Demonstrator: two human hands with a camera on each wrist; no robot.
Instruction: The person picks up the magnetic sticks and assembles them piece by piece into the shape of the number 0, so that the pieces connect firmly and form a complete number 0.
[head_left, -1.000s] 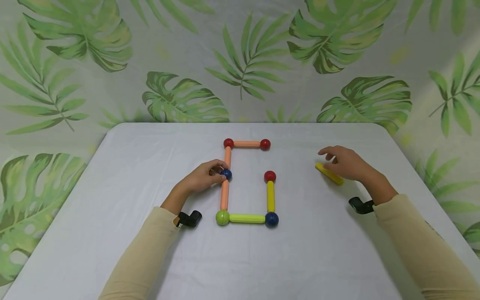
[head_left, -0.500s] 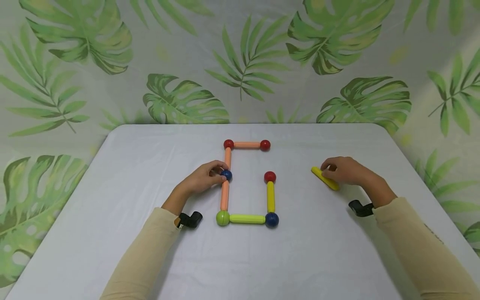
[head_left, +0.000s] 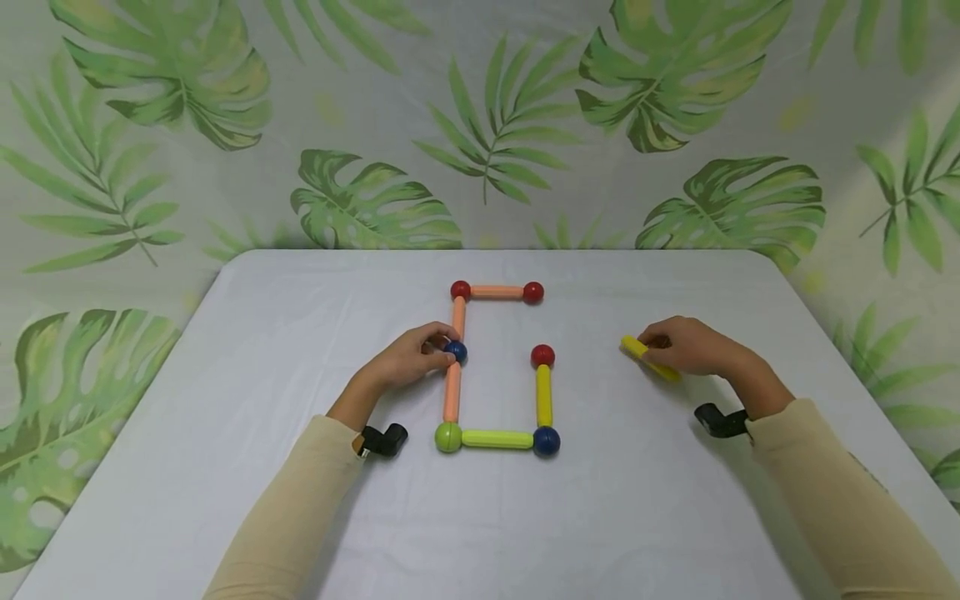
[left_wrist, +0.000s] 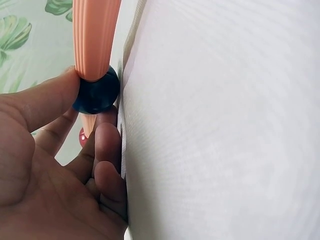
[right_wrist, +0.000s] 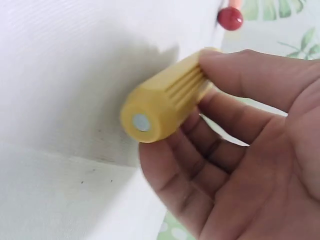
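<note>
My left hand (head_left: 412, 356) pinches a blue ball (head_left: 457, 351) between thumb and fingers, at the joint of two orange magnetic rods on the left side of a shape. In the left wrist view an orange rod (left_wrist: 96, 40) meets that blue ball (left_wrist: 97, 95). My right hand (head_left: 693, 346) holds a yellow magnetic rod (head_left: 633, 347) to the right of the shape. The right wrist view shows the yellow rod (right_wrist: 167, 97) between thumb and fingers, a round silvery magnet in its near end.
The shape on the white table (head_left: 600, 517) also has a red ball (head_left: 461, 290) at its upper left, another red ball (head_left: 533, 292), a green ball (head_left: 448, 437), a light green rod (head_left: 498, 439), a dark blue ball (head_left: 547, 441), and a standing-off red ball (head_left: 543, 356) atop a yellow rod (head_left: 543, 396).
My right hand has come down onto the loose yellow rod, gripped it and shifted it slightly left. The left hand stays at the blue ball.
</note>
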